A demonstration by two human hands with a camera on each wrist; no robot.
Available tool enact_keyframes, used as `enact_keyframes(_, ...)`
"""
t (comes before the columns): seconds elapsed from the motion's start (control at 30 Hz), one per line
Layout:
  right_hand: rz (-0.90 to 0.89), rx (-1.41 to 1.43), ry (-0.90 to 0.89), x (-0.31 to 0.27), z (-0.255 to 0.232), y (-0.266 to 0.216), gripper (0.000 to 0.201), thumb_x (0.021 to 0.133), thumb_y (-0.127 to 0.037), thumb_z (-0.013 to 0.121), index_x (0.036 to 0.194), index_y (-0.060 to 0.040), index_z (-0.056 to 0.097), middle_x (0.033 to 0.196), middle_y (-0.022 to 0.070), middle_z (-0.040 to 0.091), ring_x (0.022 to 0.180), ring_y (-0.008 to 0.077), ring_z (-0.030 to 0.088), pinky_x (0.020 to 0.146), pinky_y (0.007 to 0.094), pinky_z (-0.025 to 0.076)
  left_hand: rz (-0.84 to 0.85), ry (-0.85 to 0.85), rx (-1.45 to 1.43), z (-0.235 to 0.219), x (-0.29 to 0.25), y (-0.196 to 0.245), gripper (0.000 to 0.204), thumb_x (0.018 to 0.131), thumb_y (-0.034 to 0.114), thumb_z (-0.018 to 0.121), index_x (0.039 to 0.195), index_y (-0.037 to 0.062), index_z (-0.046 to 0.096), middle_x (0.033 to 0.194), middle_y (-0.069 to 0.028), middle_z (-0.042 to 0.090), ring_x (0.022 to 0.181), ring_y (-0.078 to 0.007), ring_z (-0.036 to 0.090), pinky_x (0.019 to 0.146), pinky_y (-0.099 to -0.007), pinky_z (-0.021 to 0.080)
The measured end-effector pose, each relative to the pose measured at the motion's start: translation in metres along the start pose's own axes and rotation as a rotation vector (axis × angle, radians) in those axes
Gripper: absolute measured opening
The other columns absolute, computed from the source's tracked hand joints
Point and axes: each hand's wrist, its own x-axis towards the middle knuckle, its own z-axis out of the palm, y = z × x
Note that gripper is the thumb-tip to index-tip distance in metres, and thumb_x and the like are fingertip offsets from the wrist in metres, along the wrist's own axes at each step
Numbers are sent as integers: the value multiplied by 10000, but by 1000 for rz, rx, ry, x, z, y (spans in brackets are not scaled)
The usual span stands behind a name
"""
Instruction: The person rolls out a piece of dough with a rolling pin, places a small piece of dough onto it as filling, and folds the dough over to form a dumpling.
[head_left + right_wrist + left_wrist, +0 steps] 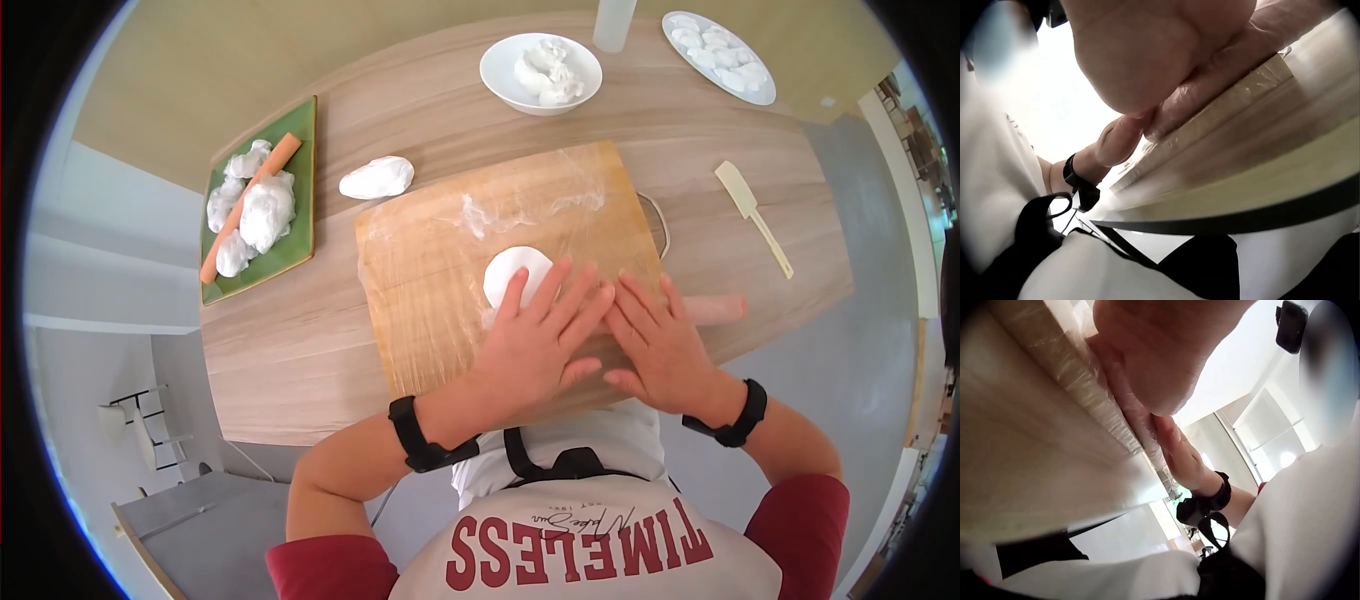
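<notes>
Both hands lie palm down with straight fingers over a plastic-wrapped rolling pin [718, 308] near the front edge of the wooden board [430, 270]. My left hand [535, 345] covers the pin's left part, its fingertips overlapping the near edge of a round white dough disc [512, 272]. Beside it, my right hand [668, 350] rests on the pin, whose end sticks out to the right. From below, the right wrist view shows the pin [1210, 94] under the right palm [1147, 56]. Clear film wraps the board, wrinkled and dusted white at the back.
A green tray [307, 190] at left holds wrapped white lumps and an orange stick. Behind the board are a wrapped white lump [377, 178] and a white bowl [497, 80] of white lumps. At right lies a cream spatula [752, 215]; an oval plate [765, 92] holds several white pieces.
</notes>
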Motion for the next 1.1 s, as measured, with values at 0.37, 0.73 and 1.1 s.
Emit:
enact_keyframes(0.37,157,-194,158,88,11,79,654,859,-494,465,1298,-10,425,1366,156,393,1276,299,353,999,579,250,-173,183,-50,8,85,-85,590,889,325,467,1376,35,302,1386,-191,332,1290,-362,287,1042,-490,223)
enact_keyframes(0.73,89,-94,159,1,8,-7,665,778,-415,584,1290,-18,434,1347,144,416,1272,307,355,993,565,260,-91,65,-60,-1,-7,11,690,870,435,467,1389,23,279,1426,-183,286,1328,-343,251,1061,-506,184)
enact_keyframes(1.1,-18,60,360,-15,3,6,394,667,-52,671,1046,-86,568,1027,59,573,978,239,546,940,493,366,-268,81,-194,-27,8,-64,263,864,87,508,1114,44,576,1180,-158,548,1031,-352,520,930,-419,383)
